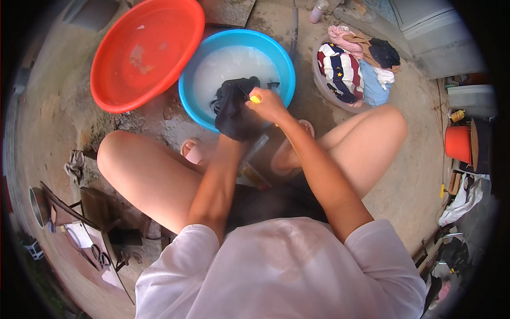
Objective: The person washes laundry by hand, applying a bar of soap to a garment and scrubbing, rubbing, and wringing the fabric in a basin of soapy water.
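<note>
A blue plastic basin point(289, 71) holds cloudy, whitish water in front of me. Over its near rim is a wet black cloth garment point(235, 107), part of it dipping into the water. The garment covers my left hand, whose wrist comes out beneath it; the fingers are hidden, so its grip cannot be told. My right hand point(270, 105) is closed around a yellow handle point(255, 99) at the right side of the garment. The working end of that tool is hidden. A clear plastic object point(257, 147) lies below the basin, between my feet.
A red basin point(151, 56) overlaps the blue basin's left side. At right, a translucent tub point(318, 81) is heaped with clothes point(342, 71). A pink spray can point(317, 12) stands beyond. Scissors point(100, 255) lie on a low table at lower left.
</note>
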A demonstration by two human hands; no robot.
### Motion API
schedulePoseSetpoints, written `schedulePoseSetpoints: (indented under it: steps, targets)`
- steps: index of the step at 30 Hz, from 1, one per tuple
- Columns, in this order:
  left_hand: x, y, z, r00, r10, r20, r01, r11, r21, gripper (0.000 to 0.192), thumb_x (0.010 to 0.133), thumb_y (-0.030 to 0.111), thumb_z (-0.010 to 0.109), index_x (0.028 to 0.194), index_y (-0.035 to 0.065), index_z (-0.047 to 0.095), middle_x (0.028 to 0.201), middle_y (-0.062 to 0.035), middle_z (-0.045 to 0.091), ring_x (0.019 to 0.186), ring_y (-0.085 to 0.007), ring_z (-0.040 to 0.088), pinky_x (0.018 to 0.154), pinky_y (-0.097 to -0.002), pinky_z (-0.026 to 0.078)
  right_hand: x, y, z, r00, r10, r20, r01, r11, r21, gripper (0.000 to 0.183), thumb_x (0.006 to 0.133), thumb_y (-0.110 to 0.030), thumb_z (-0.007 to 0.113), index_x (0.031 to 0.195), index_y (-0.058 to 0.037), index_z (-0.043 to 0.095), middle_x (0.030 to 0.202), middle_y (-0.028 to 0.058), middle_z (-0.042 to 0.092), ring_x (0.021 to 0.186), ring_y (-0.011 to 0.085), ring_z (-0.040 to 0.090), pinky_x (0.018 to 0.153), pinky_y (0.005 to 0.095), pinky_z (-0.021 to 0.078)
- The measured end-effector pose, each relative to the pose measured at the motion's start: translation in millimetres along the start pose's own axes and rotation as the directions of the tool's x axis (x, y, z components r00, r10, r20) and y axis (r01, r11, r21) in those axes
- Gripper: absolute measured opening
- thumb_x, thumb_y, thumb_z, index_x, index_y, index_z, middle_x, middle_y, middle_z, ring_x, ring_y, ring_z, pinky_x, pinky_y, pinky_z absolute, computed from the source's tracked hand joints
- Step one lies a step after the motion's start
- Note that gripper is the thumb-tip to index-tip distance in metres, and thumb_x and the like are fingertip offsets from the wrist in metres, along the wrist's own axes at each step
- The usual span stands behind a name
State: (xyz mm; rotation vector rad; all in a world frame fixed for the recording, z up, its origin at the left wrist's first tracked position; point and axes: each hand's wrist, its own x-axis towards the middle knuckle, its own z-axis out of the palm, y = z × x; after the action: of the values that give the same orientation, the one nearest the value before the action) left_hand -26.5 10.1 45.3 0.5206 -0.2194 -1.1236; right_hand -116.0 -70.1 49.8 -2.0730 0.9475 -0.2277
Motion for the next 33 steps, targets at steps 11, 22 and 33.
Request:
schedulePoseSetpoints:
  steps: [11, 22, 33]
  targets:
    - [0.9, -6.9, 0.4, 1.000, 0.001, 0.020, 0.005, 0.955, -0.298, 0.017, 0.071, 0.015, 0.058, 0.086, 0.0065, 0.056, 0.081, -0.0101, 0.055, 0.077, -0.0247, 0.053, 0.068, -0.0311, 0.043, -54.3, -95.6, -3.6, 0.840, -0.449, 0.305, 0.264, 0.829, 0.493, 0.015, 0.070, -0.011, 0.060, 0.073, -0.0018, 0.049, 0.062, 0.0057, 0.047, 0.063, 0.0126, 0.050, 0.058, 0.0294, 0.0397]
    - [-1.3, -14.7, 3.3, 0.999, -0.002, 0.055, 0.024, 0.916, -0.400, 0.017, 0.072, 0.019, 0.058, 0.084, 0.0085, 0.057, 0.077, -0.0092, 0.055, 0.072, -0.0249, 0.053, 0.064, -0.0317, 0.044, 23.0, -56.7, -32.7, 0.831, -0.305, -0.465, 0.223, 0.949, -0.225, 0.036, 0.067, -0.034, 0.068, 0.085, -0.0092, 0.050, 0.075, 0.0118, 0.050, 0.069, 0.0299, 0.052, 0.060, 0.0408, 0.0433]
    - [-11.8, -24.0, 4.8, 0.994, -0.046, 0.101, 0.082, 0.914, -0.398, 0.022, 0.079, 0.030, 0.052, 0.091, 0.0114, 0.053, 0.094, -0.0103, 0.046, 0.089, -0.0246, 0.046, 0.076, -0.0347, 0.039, 41.1, -21.3, -15.9, 0.843, -0.304, -0.444, 0.129, 0.915, -0.381, 0.035, 0.074, -0.037, 0.060, 0.085, -0.0060, 0.049, 0.085, 0.0161, 0.044, 0.078, 0.0324, 0.047, 0.065, 0.0432, 0.0405]
